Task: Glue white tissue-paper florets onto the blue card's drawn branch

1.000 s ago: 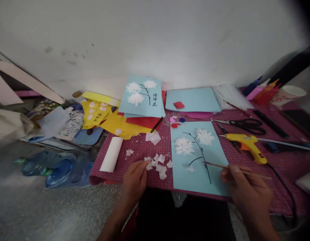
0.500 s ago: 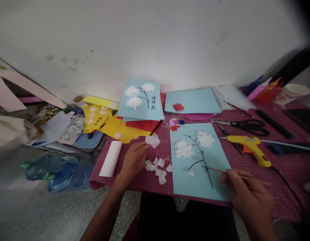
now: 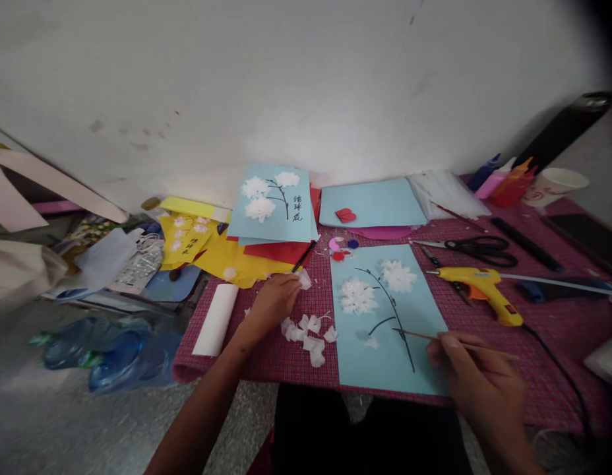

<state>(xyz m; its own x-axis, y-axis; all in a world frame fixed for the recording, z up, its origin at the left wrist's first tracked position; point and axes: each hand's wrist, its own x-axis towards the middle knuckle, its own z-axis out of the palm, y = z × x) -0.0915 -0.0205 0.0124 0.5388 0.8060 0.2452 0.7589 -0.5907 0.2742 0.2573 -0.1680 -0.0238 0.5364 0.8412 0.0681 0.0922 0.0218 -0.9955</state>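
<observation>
My right hand [image 3: 477, 376] grips a thin wooden stick [image 3: 419, 335], its tip over the drawn stem on a light blue sheet [image 3: 355, 366]. Two white paper blossoms [image 3: 358, 295] and a small white piece [image 3: 372, 342] lie on that sheet. My left hand [image 3: 277, 297] has its fingers together at a thin white paper piece [image 3: 303, 280], beside a black pen [image 3: 304, 256]; its fingertips are partly hidden, so its hold is unclear. Crumpled white paper pieces [image 3: 313, 343] are scattered between the hand and the sheet.
A yellow glue gun [image 3: 477, 280], black scissors [image 3: 479, 248] and a black marker [image 3: 526, 244] lie at the right. Behind are a blue flower card [image 3: 274, 224] and a blank blue sheet [image 3: 375, 201]. A white roll [image 3: 217, 320] rests at the table's left edge.
My left hand has moved slightly up and onto the thin white paper piece, covering more of it. The right hand keeps the stick over the stem. The view has shifted a little.
</observation>
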